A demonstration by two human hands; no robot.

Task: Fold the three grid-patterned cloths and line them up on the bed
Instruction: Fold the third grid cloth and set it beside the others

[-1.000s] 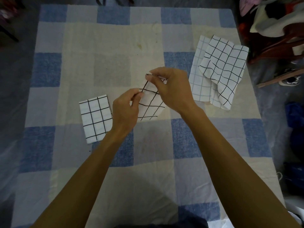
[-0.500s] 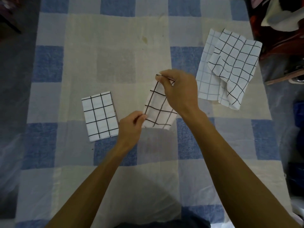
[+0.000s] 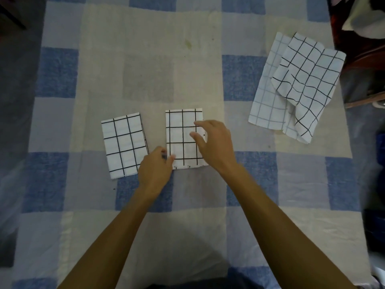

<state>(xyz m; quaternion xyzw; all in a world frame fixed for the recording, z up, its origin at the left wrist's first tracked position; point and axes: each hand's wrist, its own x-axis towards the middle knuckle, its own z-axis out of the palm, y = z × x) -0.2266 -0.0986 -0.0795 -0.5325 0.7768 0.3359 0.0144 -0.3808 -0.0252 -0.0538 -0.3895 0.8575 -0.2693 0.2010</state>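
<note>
Two folded cloths are lying side by side on the bed (image 3: 145,59), w/ its blue, grey & cream checked cover. The left folded cloth (image 3: 124,146) is sitting slightly tilted; the middle folded cloth (image 3: 182,134) is lying flat just beside it, a narrow gap between. The left hand (image 3: 155,172) is resting at the middle cloth's near-left corner, fingers curled, thumb touching the edge. The right hand (image 3: 214,142) is hovering over that cloth's right side, fingers spread & loose, not gripping. Well apart, toward the far right edge, the unfolded cloth (image 3: 302,84) is lying rumpled, partly doubled over itself.
</note>
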